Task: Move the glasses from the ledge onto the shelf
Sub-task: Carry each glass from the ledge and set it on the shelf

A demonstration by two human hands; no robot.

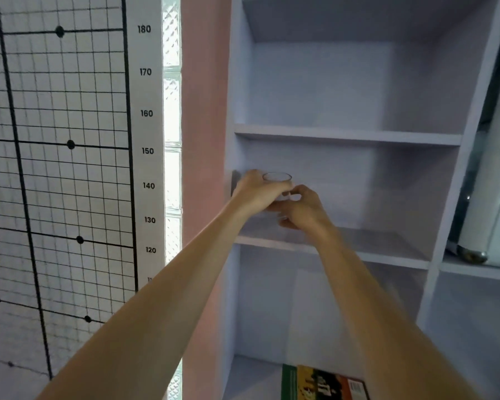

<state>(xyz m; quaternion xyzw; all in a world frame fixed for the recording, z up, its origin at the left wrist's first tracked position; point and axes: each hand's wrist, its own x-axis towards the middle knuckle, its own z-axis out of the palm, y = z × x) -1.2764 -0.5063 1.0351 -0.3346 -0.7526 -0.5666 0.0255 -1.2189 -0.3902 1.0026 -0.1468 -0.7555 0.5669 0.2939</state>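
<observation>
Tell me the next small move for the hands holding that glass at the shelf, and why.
Probably lower the glass straight down onto the shelf board and let go. Both the left hand and the right hand are wrapped around it, and it appears to be held upright inside the compartment, above the board. The board below it looks bare, so nothing seems to block a short descent.

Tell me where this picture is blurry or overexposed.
Head view: the glass block strip beside the height chart is blown out white; the right forearm shows motion blur; the clear glass in both hands is faint against the pale shelf unit; wide-angle bending curves the edges.
</observation>
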